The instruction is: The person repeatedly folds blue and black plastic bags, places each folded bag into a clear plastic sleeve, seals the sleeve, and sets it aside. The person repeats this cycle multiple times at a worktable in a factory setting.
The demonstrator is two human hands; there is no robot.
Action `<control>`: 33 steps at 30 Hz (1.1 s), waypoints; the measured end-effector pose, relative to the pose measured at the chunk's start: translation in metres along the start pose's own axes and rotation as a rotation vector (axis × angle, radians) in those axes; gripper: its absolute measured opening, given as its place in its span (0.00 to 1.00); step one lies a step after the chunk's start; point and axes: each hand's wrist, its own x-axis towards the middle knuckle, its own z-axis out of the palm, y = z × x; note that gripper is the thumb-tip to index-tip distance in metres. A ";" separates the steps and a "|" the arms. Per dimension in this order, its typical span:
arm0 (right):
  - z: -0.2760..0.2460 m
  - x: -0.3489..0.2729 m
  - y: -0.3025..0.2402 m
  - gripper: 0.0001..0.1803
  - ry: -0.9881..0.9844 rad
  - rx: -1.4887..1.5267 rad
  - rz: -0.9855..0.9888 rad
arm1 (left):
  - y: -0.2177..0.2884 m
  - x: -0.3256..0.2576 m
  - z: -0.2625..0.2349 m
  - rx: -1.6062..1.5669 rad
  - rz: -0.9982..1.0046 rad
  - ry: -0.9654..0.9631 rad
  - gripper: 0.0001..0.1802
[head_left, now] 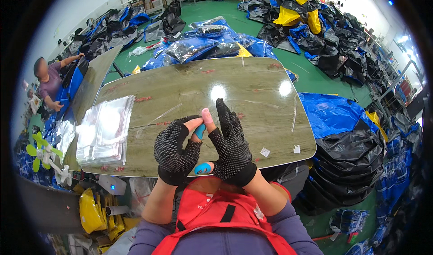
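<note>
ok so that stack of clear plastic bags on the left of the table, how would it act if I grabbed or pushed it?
The stack of clear plastic bags looks thin and glossy, so it would probably flop and sag when lifted. The sheets seem loosely fanned at the edges, so a push would likely slide the top ones across the smooth wooden table. Probably light for its size.

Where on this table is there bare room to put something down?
The table is bare across its far half and right side, from the glare spots to the two small white scraps near the right front corner. The left end is taken by the stack of clear plastic bags. The front middle is filled by the left hand and right hand.
</note>
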 end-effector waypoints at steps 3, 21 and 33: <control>-0.002 -0.008 -0.001 0.59 -0.019 -0.031 0.011 | 0.003 -0.002 -0.002 0.028 0.026 -0.062 0.13; -0.020 -0.025 -0.008 0.55 -0.057 0.187 0.056 | 0.000 -0.005 0.003 -0.114 0.124 -0.171 0.17; 0.024 -0.046 -0.016 0.62 0.021 1.352 0.202 | 0.008 -0.028 0.029 -0.151 -0.102 0.016 0.11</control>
